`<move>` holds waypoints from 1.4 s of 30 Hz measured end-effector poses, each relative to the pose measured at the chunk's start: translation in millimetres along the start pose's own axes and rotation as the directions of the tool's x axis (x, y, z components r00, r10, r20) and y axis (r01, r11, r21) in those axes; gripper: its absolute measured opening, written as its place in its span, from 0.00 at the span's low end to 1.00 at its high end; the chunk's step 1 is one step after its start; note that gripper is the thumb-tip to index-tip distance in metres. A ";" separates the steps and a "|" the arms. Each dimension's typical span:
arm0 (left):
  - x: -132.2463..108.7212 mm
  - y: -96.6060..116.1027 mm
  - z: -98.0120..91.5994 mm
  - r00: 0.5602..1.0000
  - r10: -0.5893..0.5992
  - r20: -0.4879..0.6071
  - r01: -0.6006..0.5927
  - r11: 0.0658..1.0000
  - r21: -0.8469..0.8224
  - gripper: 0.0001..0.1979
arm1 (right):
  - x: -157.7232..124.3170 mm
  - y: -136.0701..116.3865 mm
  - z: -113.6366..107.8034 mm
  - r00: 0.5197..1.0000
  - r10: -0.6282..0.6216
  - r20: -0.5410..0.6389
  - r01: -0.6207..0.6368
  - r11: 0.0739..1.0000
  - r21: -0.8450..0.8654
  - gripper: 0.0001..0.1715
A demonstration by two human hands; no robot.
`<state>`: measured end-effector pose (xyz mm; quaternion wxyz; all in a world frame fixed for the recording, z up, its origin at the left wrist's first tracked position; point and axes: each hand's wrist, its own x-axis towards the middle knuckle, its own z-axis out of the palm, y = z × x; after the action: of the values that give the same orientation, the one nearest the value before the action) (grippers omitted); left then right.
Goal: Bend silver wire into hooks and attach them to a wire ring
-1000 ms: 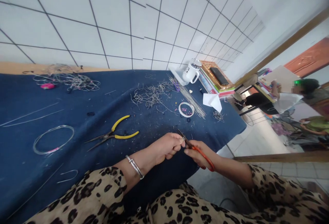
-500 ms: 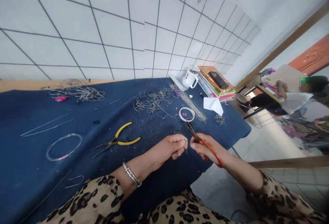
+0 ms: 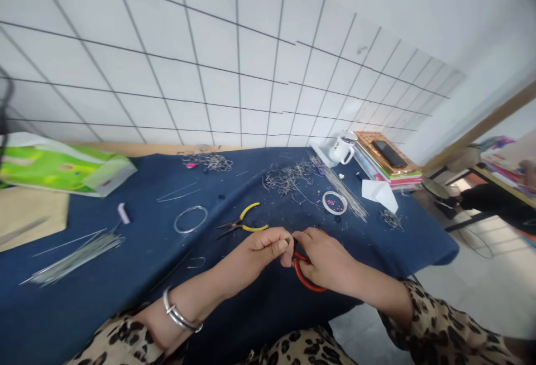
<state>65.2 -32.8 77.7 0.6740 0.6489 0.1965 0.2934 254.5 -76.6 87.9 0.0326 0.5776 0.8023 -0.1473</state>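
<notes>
Clasping red-handled scissors [image 3: 305,283], the right fingers [image 3: 307,238] sit just beside the left fingers [image 3: 276,236], pinched together, on what I can't tell; cutting looks part-done, straight wires [image 3: 79,257] farther left seemingly unworked.

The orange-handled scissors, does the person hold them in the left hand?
No, the right hand is wrapped around the handles of the orange-handled scissors.

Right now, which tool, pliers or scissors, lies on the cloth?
The yellow-handled pliers, handles spread on the blue cloth; the red-handled scissors are in the right hand.
</notes>
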 end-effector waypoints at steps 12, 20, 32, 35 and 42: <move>-31.2 -22.1 -22.0 0.976 0.016 -0.217 -0.074 0.962 -0.261 0.12 | 43.2 -27.7 31.7 0.977 -0.199 0.071 0.210 0.950 -0.230 0.18; -30.4 -32.8 -33.3 0.900 -0.060 -0.431 -0.148 0.888 -0.434 0.10 | 52.2 -31.0 12.9 0.970 -0.242 -0.029 0.236 0.962 -0.137 0.18; -30.2 -38.2 -32.3 0.894 -0.151 -0.421 -0.201 0.706 -0.679 0.07 | 68.6 -56.2 18.7 0.918 -0.221 -0.328 0.370 0.773 0.515 0.17; -30.7 -37.7 -31.4 0.900 -0.172 -0.400 -0.182 0.685 -0.706 0.08 | 70.4 -59.7 24.8 0.927 -0.206 -0.313 0.352 0.765 0.540 0.13; -29.5 -38.2 -29.8 0.891 -0.226 -0.395 -0.156 0.663 -0.732 0.07 | 71.0 -60.6 31.5 0.955 -0.153 -0.255 0.279 0.755 0.593 0.11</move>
<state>29.2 -28.8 34.1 0.8201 0.2237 0.2229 0.4771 170.5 -37.6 54.1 -0.2540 0.4700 0.7691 -0.3508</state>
